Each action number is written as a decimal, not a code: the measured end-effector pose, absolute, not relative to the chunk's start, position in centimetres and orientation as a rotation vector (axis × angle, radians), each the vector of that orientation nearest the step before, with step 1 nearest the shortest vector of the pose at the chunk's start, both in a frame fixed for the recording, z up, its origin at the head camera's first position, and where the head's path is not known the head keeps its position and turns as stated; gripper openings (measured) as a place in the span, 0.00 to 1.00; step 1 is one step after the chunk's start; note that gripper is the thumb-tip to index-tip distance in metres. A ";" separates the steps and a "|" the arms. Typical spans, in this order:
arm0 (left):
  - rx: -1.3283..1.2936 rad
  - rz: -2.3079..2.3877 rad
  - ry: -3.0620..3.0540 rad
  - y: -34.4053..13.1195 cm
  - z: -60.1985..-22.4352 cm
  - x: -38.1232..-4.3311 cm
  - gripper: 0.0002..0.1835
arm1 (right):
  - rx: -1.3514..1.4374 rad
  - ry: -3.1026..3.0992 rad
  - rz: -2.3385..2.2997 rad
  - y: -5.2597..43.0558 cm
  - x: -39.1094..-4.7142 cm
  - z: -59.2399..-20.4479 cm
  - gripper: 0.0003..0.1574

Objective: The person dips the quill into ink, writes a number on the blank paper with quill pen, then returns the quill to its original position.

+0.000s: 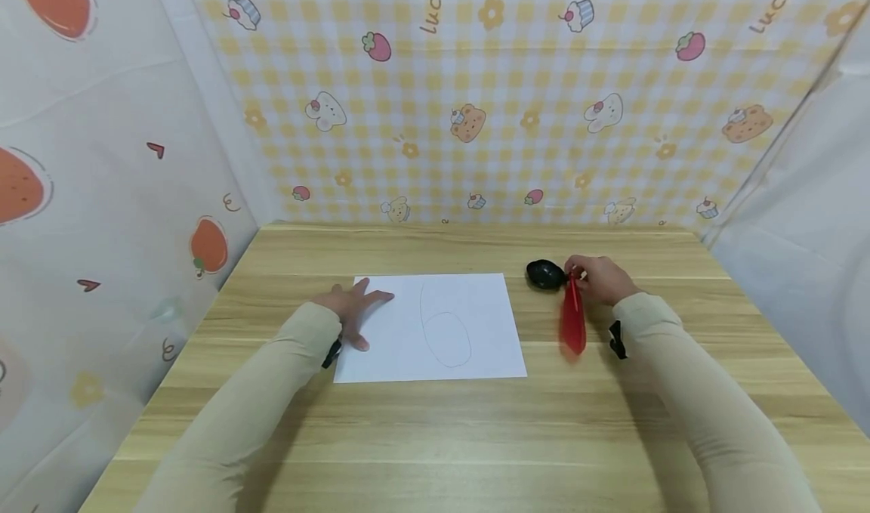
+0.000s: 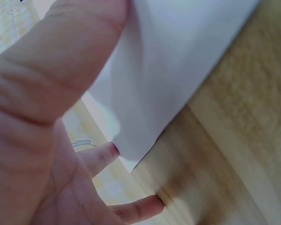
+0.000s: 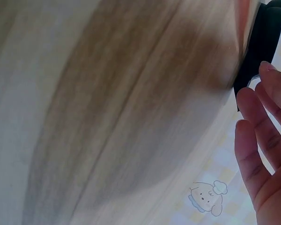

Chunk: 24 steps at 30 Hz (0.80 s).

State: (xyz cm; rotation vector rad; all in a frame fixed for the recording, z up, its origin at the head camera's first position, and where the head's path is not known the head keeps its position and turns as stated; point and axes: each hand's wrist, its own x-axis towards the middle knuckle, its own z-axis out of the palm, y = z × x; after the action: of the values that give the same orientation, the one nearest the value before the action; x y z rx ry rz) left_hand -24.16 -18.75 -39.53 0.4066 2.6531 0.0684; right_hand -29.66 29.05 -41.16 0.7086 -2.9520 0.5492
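Observation:
A white sheet of paper [image 1: 397, 339] lies on the table, with a thin drawn line and an oval, shaped like a 6. My left hand [image 1: 352, 313] rests at its left edge with the fingers spread; in the left wrist view the thumb [image 2: 61, 56] lies over the paper. To the right of the sheet, my right hand [image 1: 603, 279] pinches the top of a narrow, see-through red piece [image 1: 573, 320], blurred at its lower end. Just left of those fingertips is a glossy black rounded thing [image 1: 545, 275] with a narrow neck; whether it joins the red piece I cannot tell.
The wood-grain table [image 1: 435, 437] reaches back to a yellow checked cloth [image 1: 435, 120] with cartoon prints. White cloth hangs at the left [image 1: 122, 196] and right [image 1: 802, 196] sides.

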 end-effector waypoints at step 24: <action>0.423 0.131 2.634 -18.9 -39.4 -24.3 0.57 | 0.719 -2.996 0.431 29.4 -30.2 -41.6 0.18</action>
State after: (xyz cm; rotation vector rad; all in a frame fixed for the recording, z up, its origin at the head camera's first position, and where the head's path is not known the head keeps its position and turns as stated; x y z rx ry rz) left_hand -24.32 -18.88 -39.45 0.4231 2.6337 0.1307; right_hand -30.19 29.41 -41.60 0.7193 -2.9959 0.4314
